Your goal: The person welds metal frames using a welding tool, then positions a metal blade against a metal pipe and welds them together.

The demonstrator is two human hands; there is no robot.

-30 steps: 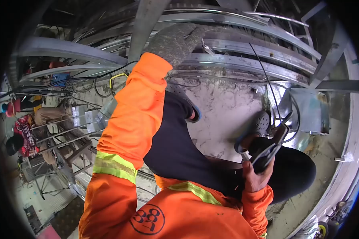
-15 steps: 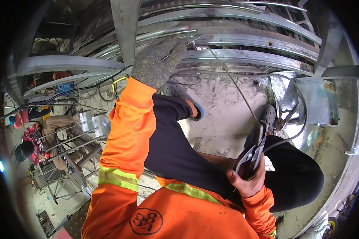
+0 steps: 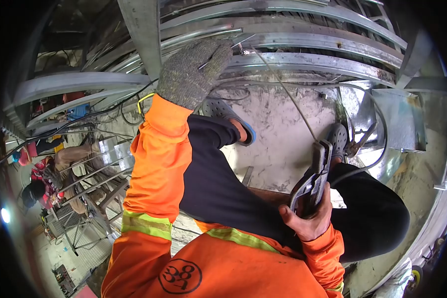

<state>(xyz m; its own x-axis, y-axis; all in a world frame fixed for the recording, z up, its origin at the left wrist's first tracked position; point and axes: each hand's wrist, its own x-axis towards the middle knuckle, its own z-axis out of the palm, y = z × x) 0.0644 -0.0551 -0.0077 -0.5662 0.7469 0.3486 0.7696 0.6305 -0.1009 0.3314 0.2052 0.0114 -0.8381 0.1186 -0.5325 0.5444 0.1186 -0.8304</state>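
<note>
My left hand (image 3: 193,72), in a grey knit glove, is closed at the steel bars near the top centre. What lies in its fingers is hidden, though a thin piece of metal (image 3: 244,39) sticks out past them. My bare right hand (image 3: 310,218) is wrapped around a welding electrode holder (image 3: 319,171) above my right knee. From the holder's jaws a long thin welding rod (image 3: 286,92) slants up and left. Its far end is close to a small bright metal end (image 3: 241,49) beside the glove; whether they touch I cannot tell.
Long steel channels (image 3: 318,62) run across the top, with an upright steel post (image 3: 143,39) left of the glove. A cable (image 3: 384,134) loops right of my foot. Sheet metal (image 3: 400,119) lies at right. Another person (image 3: 44,181) works among metal bars at left, near a bright light (image 3: 5,215).
The view has shifted slightly. My right hand has tipped the electrode holder a little more upright, and the rod with it. The gloved hand stays by the bars.
</note>
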